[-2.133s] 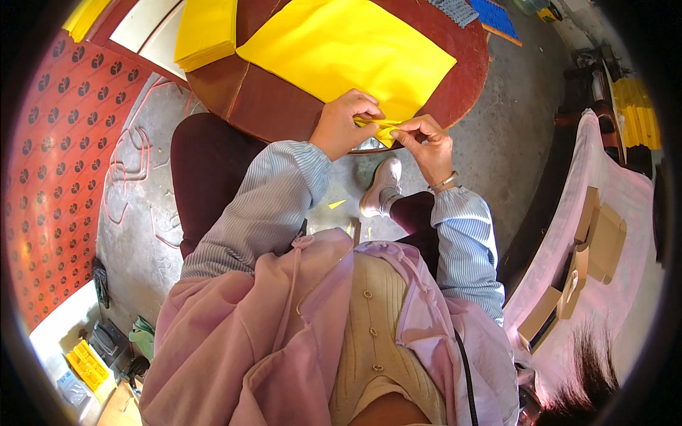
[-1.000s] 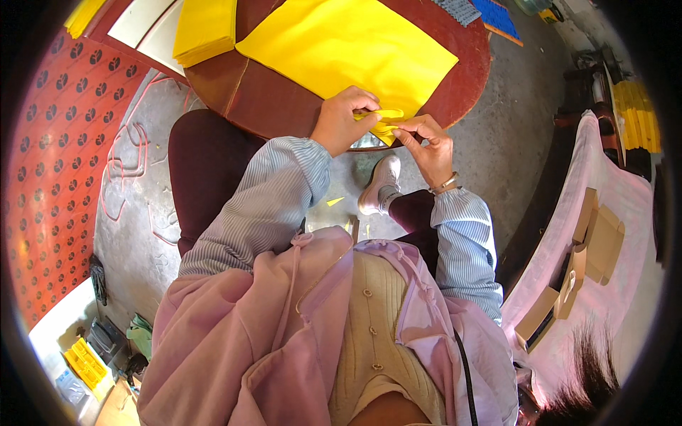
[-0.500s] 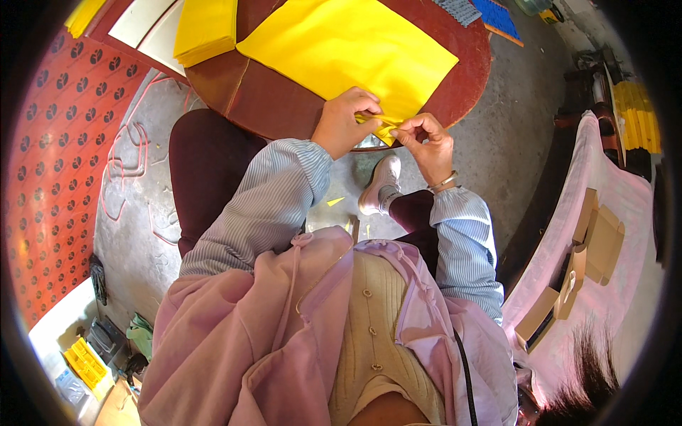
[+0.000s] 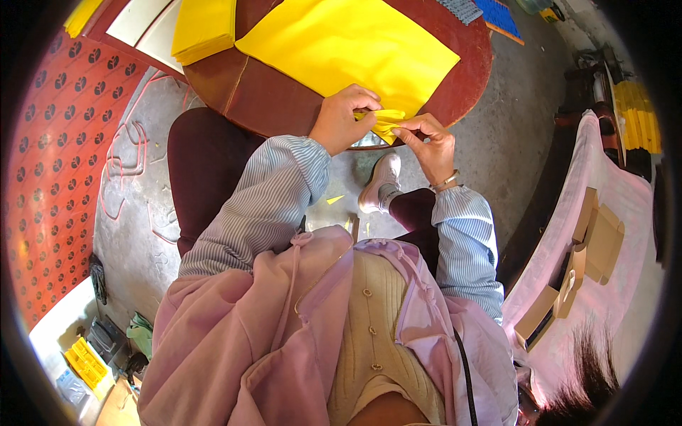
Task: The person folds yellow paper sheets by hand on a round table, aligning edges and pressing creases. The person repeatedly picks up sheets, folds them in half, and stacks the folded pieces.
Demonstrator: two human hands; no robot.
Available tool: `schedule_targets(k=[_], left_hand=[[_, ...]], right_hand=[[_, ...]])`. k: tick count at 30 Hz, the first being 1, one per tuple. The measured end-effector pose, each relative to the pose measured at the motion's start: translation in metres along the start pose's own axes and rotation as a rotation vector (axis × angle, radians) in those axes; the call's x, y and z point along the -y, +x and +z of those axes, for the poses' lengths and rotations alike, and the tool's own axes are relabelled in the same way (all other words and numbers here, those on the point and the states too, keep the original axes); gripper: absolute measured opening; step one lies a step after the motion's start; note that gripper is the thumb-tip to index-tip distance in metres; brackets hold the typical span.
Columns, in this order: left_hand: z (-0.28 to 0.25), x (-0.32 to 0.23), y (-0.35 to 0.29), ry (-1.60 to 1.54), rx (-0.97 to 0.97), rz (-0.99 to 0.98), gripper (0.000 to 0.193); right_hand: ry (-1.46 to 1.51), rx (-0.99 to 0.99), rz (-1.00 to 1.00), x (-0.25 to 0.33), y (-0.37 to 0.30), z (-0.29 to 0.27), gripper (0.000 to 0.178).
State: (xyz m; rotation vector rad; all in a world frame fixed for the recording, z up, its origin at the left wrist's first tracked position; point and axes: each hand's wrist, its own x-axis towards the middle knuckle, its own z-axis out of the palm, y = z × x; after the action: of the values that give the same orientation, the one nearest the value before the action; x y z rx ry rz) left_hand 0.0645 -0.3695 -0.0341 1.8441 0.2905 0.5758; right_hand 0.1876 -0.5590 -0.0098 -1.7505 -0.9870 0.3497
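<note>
A yellow cloth sheet [image 4: 348, 46] lies across the round red-brown table [image 4: 280, 105], its near corner bunched in small folds at the edge. My left hand [image 4: 346, 117] pinches the folded part from the left, thumb and fingers closed on it. From the right my right hand [image 4: 430, 144] pinches the same gathered corner between thumb and forefinger. A few folds stand up between the two hands. My left fingertips partly hide the cloth beneath them.
A stack of folded yellow cloths [image 4: 204, 32] sits at the table's left. A blue item [image 4: 497, 20] and a grey textured piece [image 4: 460, 10] are at the far right. Right of me, opened cardboard boxes [image 4: 604, 245] rest on a pink cloth cover [image 4: 579, 188].
The gathered corner between my hands has opened into wider, raised folds. Both hands keep their pinch and have barely shifted.
</note>
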Motion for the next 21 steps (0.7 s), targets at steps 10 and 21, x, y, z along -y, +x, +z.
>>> schedule_targets(k=[10, 21], left_hand=[[0.0025, -0.0046, -0.002, 0.024, 0.005, -0.007, 0.018], [-0.001, -0.0011, 0.001, -0.005, 0.033, -0.049, 0.014]], right_hand=[[0.027, -0.03, 0.02, -0.0033, 0.0002, 0.0034, 0.018], [-0.016, 0.001, -0.043, -0.0003, 0.0012, -0.0021, 0.011]])
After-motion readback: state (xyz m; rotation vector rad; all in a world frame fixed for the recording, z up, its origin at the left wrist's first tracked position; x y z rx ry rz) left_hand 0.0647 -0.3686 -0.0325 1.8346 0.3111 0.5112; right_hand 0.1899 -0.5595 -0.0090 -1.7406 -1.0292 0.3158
